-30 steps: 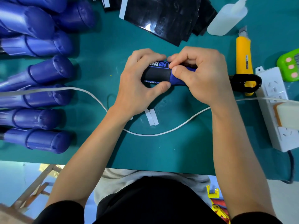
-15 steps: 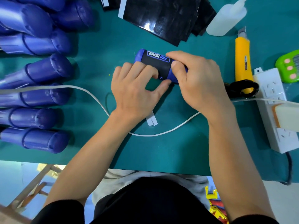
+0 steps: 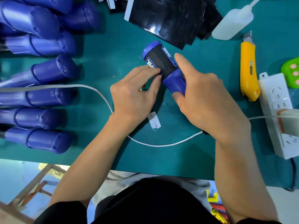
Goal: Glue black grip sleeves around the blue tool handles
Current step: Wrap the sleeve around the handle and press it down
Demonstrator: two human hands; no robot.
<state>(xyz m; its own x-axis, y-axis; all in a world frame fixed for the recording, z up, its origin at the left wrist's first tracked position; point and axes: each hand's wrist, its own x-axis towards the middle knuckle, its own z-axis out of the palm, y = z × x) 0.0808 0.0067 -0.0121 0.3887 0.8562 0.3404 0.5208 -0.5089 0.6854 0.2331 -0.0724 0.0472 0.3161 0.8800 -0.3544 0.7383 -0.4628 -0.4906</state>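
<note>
A blue tool handle lies tilted on the green mat, its butt end pointing up-left. A black grip sleeve with white lettering is wrapped around it. My right hand grips the handle's lower blue part, index finger stretched along the sleeve. My left hand presses its fingertips against the sleeve's lower edge. A stack of black sleeve sheets lies at the top, beside a white glue bottle.
Several bare blue handles lie in a row at the left. A yellow utility knife, a white power strip and a green device sit at the right. A white cable crosses the mat. White backing strips lie near my left wrist.
The handle has turned from lying nearly level to a steep tilt, butt end up-left. My left hand slid down onto the sleeve's lower edge; my right hand shifted down the handle.
</note>
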